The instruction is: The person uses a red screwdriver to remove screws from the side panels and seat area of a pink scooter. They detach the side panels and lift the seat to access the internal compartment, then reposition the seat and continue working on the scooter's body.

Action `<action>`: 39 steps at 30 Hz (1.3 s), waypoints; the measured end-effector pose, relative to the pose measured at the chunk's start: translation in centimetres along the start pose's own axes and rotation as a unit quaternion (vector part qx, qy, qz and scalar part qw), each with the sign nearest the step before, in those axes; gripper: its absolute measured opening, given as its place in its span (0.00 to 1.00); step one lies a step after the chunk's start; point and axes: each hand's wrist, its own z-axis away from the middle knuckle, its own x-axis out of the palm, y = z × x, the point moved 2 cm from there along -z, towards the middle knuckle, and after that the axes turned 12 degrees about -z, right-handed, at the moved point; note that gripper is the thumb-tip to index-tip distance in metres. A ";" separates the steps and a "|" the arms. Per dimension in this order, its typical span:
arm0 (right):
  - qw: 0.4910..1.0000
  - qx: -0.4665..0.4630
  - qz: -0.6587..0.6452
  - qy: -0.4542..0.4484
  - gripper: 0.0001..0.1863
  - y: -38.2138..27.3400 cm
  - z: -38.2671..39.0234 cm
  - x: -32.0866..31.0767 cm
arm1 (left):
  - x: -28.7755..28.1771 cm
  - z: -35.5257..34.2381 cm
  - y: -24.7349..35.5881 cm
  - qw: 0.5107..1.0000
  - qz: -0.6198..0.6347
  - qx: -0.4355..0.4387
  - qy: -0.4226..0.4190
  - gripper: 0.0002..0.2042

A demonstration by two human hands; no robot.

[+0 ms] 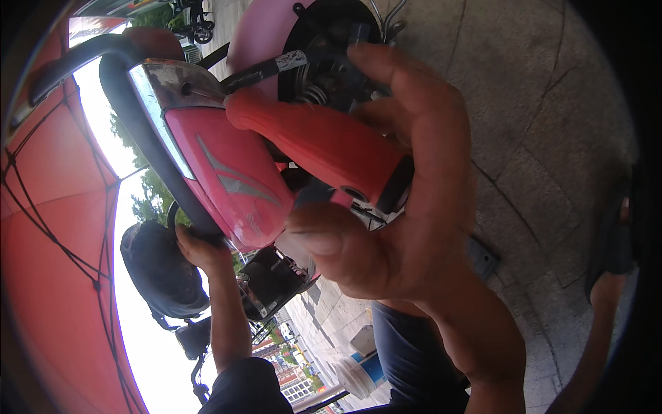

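A screwdriver with a red handle (pixel 310 141) and a black end cap lies across the middle of the view. Its thin shaft reaches into a hole in the worn metal end piece (pixel 181 81) of a pink scooter panel (pixel 224 172). My right hand (pixel 420 179) curls loosely about the handle, with its butt against the palm and the thumb well apart from the index finger. My left hand (pixel 201 250) is closed at the lower end of a black tube (pixel 148 138) running along the panel; some of its fingers are hidden behind it.
Behind the screwdriver are a dark rod (pixel 265 71), a coil spring (pixel 314 94) and a pink fender (pixel 258 34). A black padded thing (pixel 162 269) hangs beside my left hand. Elsewhere are a bucket (pixel 358 376), paving (pixel 531 138), a sandalled foot (pixel 610 241) and a red canopy (pixel 55 228).
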 end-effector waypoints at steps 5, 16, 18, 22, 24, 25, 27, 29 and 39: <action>0.980 -0.029 0.171 -0.100 0.24 -0.9 0.3 -0.6 | 0.0 0.3 0.2 0.999 -0.050 -0.004 -0.006 0.13; 1.000 0.009 0.014 -0.001 0.23 -0.6 -0.2 0.2 | 0.7 0.5 0.5 0.999 0.011 -0.031 0.033 0.12; 0.991 -0.071 0.090 -0.072 0.20 -1.0 -0.1 -0.1 | 1.0 0.9 1.0 0.999 -0.029 -0.021 0.035 0.13; 0.988 -0.114 0.073 -0.071 0.23 -0.9 -0.1 0.0 | 1.6 1.3 1.3 0.999 0.008 -0.035 0.031 0.15; 0.998 -0.051 -0.010 -0.028 0.25 -0.8 -0.1 0.1 | 1.3 1.3 1.4 0.998 -0.035 -0.024 0.042 0.14; 1.000 -0.019 -0.016 -0.011 0.24 -0.7 -0.1 0.1 | 1.2 1.2 1.3 0.998 -0.042 -0.025 0.043 0.14; 0.999 0.016 0.031 -0.025 0.24 -0.9 0.1 -0.3 | 1.1 1.1 1.1 0.998 0.016 -0.053 0.018 0.13; 0.996 0.034 0.052 -0.063 0.21 -1.0 0.5 -0.5 | 1.1 0.9 0.9 0.996 0.076 -0.053 -0.009 0.12; 0.998 0.006 0.035 0.061 0.22 0.1 1.3 0.4 | 0.2 0.2 -0.7 0.996 0.067 -0.059 0.030 0.11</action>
